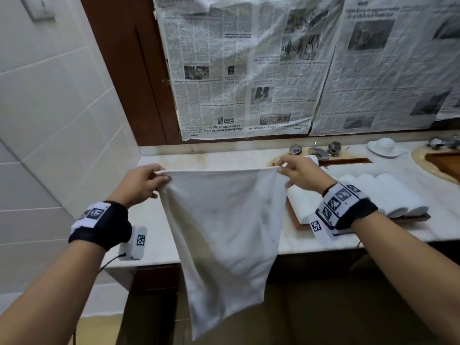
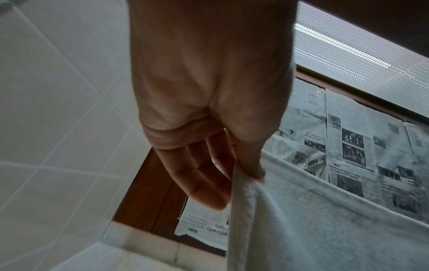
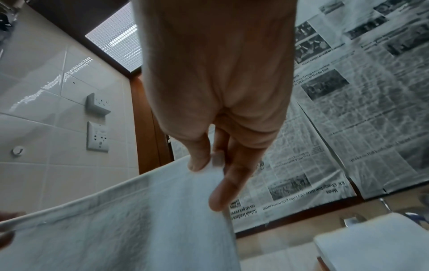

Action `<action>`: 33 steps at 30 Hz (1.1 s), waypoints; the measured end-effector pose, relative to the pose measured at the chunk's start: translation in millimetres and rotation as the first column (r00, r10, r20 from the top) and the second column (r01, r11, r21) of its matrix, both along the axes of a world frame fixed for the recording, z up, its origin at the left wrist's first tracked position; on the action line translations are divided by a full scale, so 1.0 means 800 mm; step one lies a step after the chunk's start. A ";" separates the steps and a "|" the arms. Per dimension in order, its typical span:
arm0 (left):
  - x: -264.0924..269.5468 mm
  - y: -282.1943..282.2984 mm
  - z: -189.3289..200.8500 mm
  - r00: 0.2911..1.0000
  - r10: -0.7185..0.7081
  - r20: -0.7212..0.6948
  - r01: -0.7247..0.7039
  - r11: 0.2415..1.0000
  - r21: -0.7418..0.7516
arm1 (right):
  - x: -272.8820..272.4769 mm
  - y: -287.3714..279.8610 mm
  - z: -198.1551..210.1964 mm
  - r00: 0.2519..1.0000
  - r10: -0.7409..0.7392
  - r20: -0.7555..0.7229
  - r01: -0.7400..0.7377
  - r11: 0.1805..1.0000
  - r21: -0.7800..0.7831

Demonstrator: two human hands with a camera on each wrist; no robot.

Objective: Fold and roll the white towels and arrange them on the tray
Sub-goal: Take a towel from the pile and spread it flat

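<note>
A white towel (image 1: 224, 235) hangs spread in the air in front of the counter, its lower end dropping below the counter's edge. My left hand (image 1: 146, 181) pinches its top left corner between thumb and fingers (image 2: 252, 165). At the top right corner my right hand (image 1: 293, 170) pinches the hem, thumb (image 3: 199, 161) on the near side of the towel (image 3: 139, 229). The top hem is stretched tight between both hands. To the right, a wooden tray (image 1: 298, 221) on the counter carries several rolled white towels (image 1: 388, 195), partly hidden by my right wrist.
The marble counter (image 1: 211, 163) runs along a wall covered in newspaper (image 1: 249, 70). A tap with two faceted knobs (image 1: 316, 150) stands behind a sink with a wooden insert. An upturned white cup on a saucer (image 1: 384, 145) sits farther right. Tiled wall (image 1: 49, 108) closes the left side.
</note>
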State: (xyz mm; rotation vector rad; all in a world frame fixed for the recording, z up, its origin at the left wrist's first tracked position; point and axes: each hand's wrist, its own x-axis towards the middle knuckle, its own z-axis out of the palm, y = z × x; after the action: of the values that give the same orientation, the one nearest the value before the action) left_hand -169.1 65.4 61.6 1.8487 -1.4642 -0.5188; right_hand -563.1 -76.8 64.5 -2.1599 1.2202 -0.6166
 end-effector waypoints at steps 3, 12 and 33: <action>0.011 -0.015 0.026 0.996 0.025 0.086 -0.020 0.998 -0.059 | 0.007 -0.015 0.022 1.000 0.002 0.026 -0.003 1.000 0.017; 0.040 -0.030 0.077 0.976 -0.022 0.215 0.022 1.000 -0.001 | 0.020 -0.029 0.060 0.996 -0.028 -0.082 0.023 0.997 -0.068; 0.084 -0.102 0.074 0.988 -0.053 0.146 0.054 0.999 0.003 | 0.076 -0.092 0.059 0.981 -0.191 -0.041 0.184 0.975 -0.127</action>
State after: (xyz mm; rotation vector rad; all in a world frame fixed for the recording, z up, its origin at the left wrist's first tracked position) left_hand -102.1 -16.6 120.5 1.8841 -1.6136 -0.4152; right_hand -502.0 -150.7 111.7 -2.1893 1.4617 -0.7349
